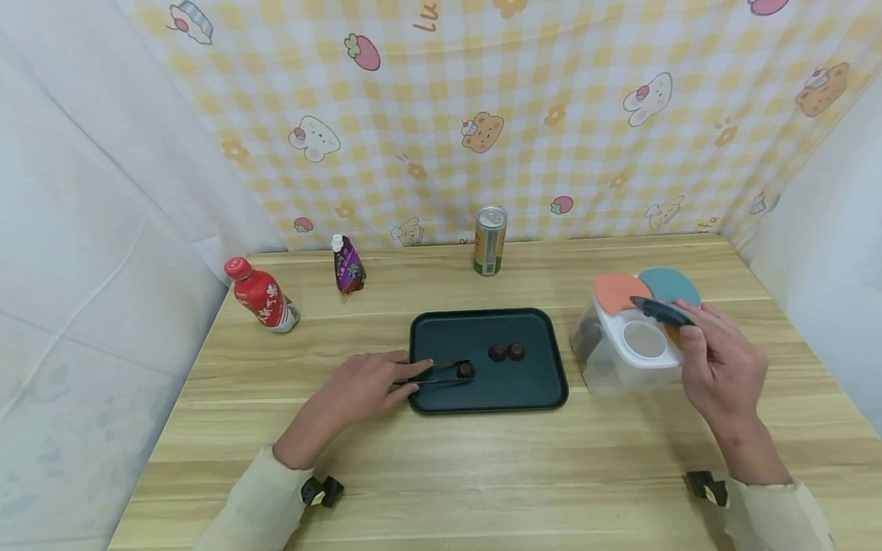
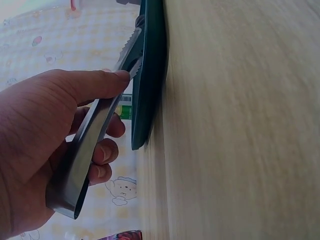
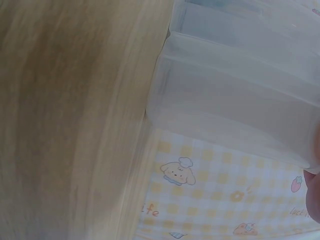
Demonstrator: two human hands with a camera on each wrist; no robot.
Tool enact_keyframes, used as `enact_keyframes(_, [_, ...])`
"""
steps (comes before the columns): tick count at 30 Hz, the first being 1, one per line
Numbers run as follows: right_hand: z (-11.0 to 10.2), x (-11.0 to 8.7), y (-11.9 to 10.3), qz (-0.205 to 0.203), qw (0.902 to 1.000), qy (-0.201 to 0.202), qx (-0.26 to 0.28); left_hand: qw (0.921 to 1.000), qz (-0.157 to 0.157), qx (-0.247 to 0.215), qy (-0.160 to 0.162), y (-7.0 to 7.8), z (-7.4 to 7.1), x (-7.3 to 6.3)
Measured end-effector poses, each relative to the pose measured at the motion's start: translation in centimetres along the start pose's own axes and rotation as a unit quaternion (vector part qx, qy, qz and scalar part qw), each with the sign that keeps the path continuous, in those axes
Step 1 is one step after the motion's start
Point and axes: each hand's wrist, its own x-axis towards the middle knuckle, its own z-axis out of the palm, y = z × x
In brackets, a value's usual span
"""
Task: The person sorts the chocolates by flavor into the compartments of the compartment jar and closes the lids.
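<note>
My left hand (image 1: 365,386) holds metal tongs (image 2: 82,155) between thumb and fingers. In the head view, the tong tips lie either side of a small dark brown chocolate (image 1: 465,370) on the dark green tray (image 1: 448,329). Two more chocolates (image 1: 506,352) sit side by side to its right. My right hand (image 1: 723,363) pinches a dark grey flap lid (image 1: 661,310), raised and seen nearly edge-on, on the clear plastic container (image 1: 606,371). Below this flap a round opening (image 1: 645,338) shows in the white top. Only fingertips (image 3: 314,195) of that hand appear in the right wrist view.
The container also has an orange lid (image 1: 620,292) and a teal lid (image 1: 668,286). Behind the tray stands a drink can (image 1: 490,241). A red bottle (image 1: 263,296) and a purple pouch (image 1: 348,264) are at the back left, before a checked curtain (image 1: 413,115).
</note>
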Motion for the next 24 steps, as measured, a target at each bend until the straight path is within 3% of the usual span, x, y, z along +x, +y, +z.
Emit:
enact_keyframes(17, [-0.03, -0.01, 0.07, -0.002, 1.0000, -0.005, -0.001, 0.9988, 0.034, 0.031, 0.020, -0.46, 0.06, -0.11])
enact_keyframes(24, [-0.03, -0.01, -0.07, -0.002, 1.0000, -0.007, 0.002, 0.9973, 0.040, 0.050, 0.037, -0.05, -0.62, -0.18])
